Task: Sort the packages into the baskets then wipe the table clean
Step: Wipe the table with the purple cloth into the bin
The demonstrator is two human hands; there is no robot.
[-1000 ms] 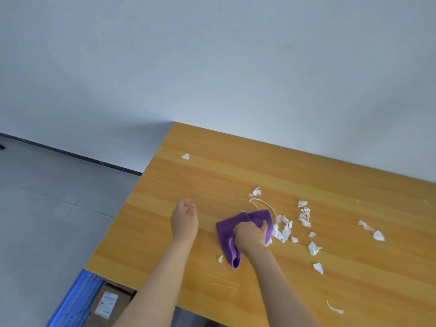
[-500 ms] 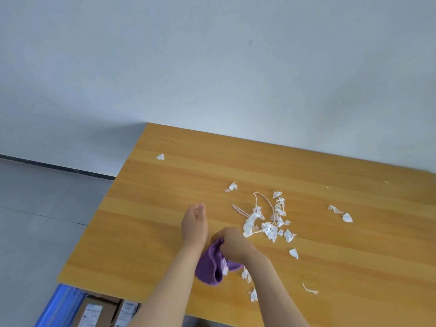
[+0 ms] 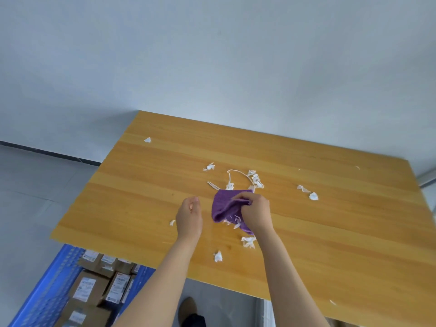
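Boxes [image 3: 88, 287] are packed in the blue basket [image 3: 40, 293] at the near left, so sorting looks done. The purple cloth [image 3: 224, 206] is gripped by the right hand [image 3: 256, 212] in the middle of the table [image 3: 354, 232]. Nothing is held in the loosely curled left hand [image 3: 190, 214], and paper bits [image 3: 256, 179] are still to be wiped up.

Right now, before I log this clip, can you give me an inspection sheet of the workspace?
Surface: wooden table, littered around its middle.
Job's things: purple cloth bunched on the table; cardboard packages in the blue basket on the floor beside it.
Clutter: white paper scraps scattered around the cloth, some clinging to it.
Grippers: right hand grips the cloth; left hand loosely curled beside it, nothing visible in it.
Cables: nothing seen.
Surroundings: plain wall, grey floor, a shoe below the table edge.
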